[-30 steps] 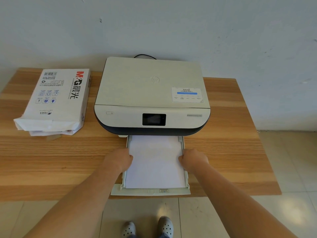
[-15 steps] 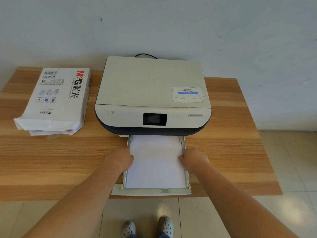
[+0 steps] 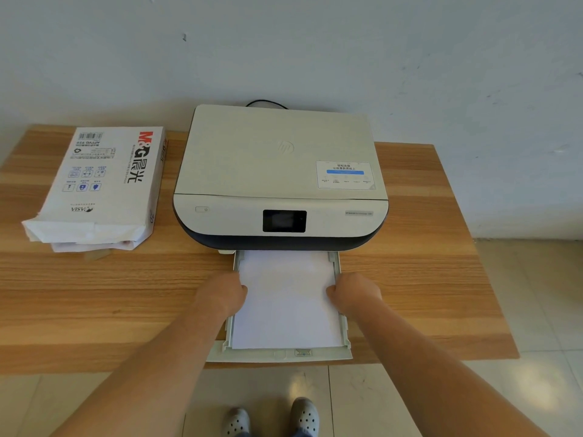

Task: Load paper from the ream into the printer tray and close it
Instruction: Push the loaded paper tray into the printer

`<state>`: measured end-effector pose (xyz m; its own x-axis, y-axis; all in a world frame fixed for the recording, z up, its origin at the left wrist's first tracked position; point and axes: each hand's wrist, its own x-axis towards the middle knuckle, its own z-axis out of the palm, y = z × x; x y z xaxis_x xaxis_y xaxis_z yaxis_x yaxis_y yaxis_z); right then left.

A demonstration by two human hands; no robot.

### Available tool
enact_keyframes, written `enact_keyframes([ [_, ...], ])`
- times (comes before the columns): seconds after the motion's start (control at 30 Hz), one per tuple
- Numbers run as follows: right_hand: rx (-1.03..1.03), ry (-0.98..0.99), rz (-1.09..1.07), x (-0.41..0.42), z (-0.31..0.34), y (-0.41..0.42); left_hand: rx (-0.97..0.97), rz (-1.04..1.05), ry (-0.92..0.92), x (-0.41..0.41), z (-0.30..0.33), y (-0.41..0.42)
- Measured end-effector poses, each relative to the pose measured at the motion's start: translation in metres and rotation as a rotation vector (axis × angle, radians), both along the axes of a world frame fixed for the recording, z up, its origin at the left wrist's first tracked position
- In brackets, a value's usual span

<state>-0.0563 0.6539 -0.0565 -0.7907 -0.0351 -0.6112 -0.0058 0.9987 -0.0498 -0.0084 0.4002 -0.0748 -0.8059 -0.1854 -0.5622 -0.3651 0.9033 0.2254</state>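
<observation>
now my left hand (image 3: 225, 293) and right hand (image 3: 353, 293) grip the tray's (image 3: 284, 354) side rails, fingers curled. paper (image 3: 285, 298) lies flat in the tray, pulled out from the printer (image 3: 277, 171). the ream (image 3: 101, 184) sits left on the table (image 3: 426, 279).

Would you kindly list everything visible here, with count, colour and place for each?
printer: one, off-white with dark base, back centre of table
paper tray: one, pale, pulled out toward the table's front edge
paper: one white stack, in the tray
ream: one, white wrapper, near end open, left of printer
table: one, wood-grain
cable: one, black, behind printer
shoes: two, grey, on floor
left hand: at tray's left side
right hand: at tray's right side
</observation>
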Motion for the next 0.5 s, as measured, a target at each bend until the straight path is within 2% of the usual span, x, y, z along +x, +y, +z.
enact_keyframes([
  [0.5, -0.051, 0.012, -0.048, 0.0008, -0.0014, 0.0045, -0.006, -0.038, 0.006, 0.0021, 0.0012, -0.0032],
])
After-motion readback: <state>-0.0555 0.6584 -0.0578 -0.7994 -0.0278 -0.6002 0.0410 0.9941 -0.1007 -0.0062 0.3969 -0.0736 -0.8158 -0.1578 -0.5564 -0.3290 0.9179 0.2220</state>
